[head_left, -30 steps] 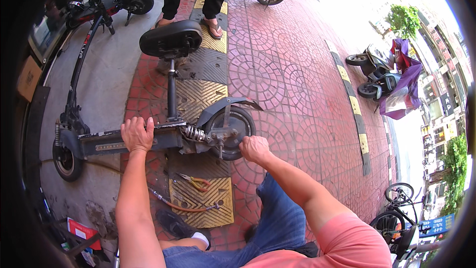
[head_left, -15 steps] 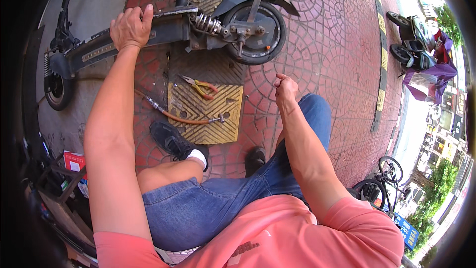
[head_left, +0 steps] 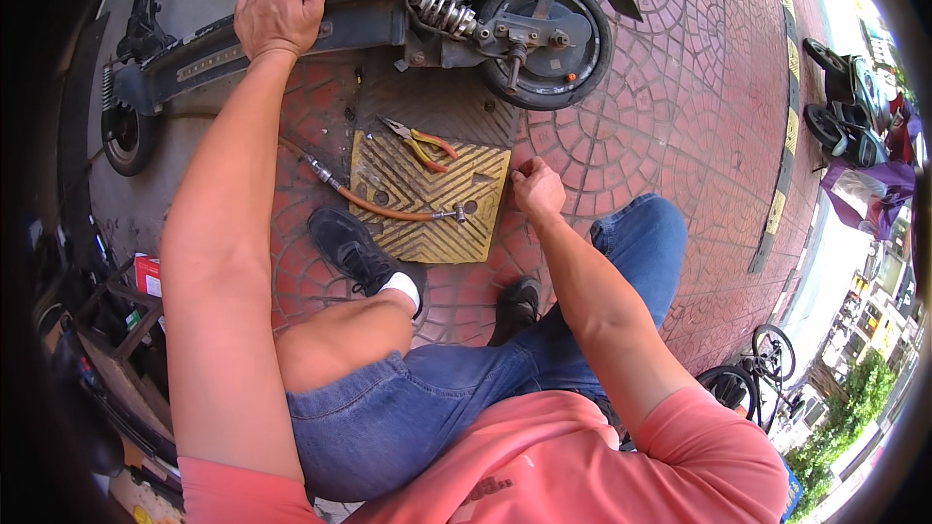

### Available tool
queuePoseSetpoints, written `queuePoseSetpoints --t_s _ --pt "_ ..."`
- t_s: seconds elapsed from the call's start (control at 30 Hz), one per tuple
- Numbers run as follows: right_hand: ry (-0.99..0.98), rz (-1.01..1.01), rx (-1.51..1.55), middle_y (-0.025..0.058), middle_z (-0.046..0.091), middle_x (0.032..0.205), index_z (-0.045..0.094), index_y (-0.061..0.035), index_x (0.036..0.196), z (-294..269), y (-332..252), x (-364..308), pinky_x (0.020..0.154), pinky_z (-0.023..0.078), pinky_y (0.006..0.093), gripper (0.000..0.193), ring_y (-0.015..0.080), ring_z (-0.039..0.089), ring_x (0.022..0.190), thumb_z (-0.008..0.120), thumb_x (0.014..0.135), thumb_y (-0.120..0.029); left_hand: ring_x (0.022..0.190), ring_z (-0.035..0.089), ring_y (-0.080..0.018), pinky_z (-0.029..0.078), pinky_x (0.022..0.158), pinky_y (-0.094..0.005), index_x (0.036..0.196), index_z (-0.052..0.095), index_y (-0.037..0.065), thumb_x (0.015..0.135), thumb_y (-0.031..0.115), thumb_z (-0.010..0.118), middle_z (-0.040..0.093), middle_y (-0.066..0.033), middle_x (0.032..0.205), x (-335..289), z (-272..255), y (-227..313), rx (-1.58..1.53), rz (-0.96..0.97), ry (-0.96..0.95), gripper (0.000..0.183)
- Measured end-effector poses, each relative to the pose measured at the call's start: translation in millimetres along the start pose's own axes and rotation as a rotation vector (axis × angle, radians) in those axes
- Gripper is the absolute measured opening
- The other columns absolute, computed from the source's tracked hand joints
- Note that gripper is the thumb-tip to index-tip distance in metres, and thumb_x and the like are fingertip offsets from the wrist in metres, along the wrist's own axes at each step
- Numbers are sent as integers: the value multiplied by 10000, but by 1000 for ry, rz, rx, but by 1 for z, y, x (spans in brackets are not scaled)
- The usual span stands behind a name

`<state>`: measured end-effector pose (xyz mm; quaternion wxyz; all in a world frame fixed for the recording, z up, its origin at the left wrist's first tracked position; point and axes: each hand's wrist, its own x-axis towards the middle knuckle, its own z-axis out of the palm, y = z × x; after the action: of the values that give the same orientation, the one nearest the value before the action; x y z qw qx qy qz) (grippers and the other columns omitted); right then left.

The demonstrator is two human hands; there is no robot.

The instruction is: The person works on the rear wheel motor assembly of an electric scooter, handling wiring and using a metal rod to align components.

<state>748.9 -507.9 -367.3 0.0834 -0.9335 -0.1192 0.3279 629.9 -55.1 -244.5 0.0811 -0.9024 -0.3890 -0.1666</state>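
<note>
My left hand [head_left: 282, 15] grips the edge of the deck of a dark electric scooter [head_left: 364, 24], whose fingers-side is partly hidden by the deck. The scooter's rear wheel [head_left: 549, 44], with a coil spring and a mudguard, lies to the right of that hand. My right hand [head_left: 537, 189] is closed beside the right edge of a yellow-and-black ramp plate [head_left: 427, 238]; whatever its curled fingers may hold is hidden. On the plate rest pliers [head_left: 420, 146] with yellow-and-orange handles. An orange air hose [head_left: 388, 211] with metal fittings runs across it, left of my right hand.
Red patterned paving [head_left: 660, 146] surrounds the plate. My shoes stand near its lower edge. A yellow-black kerb strip [head_left: 780, 175] crosses the right side, with parked scooters [head_left: 854, 112] and a bicycle [head_left: 743, 383] beyond. At lower left is a dark rack [head_left: 121, 315].
My right hand has moved left and nearer, toward the plate and the hose end. My left hand keeps its hold on the scooter deck. The whole view has shifted slightly.
</note>
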Motion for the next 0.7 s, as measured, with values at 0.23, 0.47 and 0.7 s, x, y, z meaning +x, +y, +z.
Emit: queuePoseSetpoints --t_s 0.23,0.47,0.7 --pt "88 -30 248 157 729 833 691 -13 939 0 -7 9 779 549 390 189 285 706 794 734 827 -159 980 679 -299 465 889 -465 866 712 161 1028 611 465 740 -35 964 -1 1 1 6 6 45 539" --pt "12 -383 426 151 756 890 699 -37 1028 -8 -113 2 811 558 430 225 331 729 859 685 872 -199 961 673 -300 459 884 -468 847 702 162 1021 613 482 728 -53 932 -4 -5 -2 -23 17 74 531" --pt "-99 -645 278 203 757 946 759 -96 1034 18 -208 6 853 564 467 246 397 729 950 629 877 -234 883 672 -353 494 868 -511 721 676 106 940 502 617 693 -120 817 -2 -15 13 -146 -20 208 456"
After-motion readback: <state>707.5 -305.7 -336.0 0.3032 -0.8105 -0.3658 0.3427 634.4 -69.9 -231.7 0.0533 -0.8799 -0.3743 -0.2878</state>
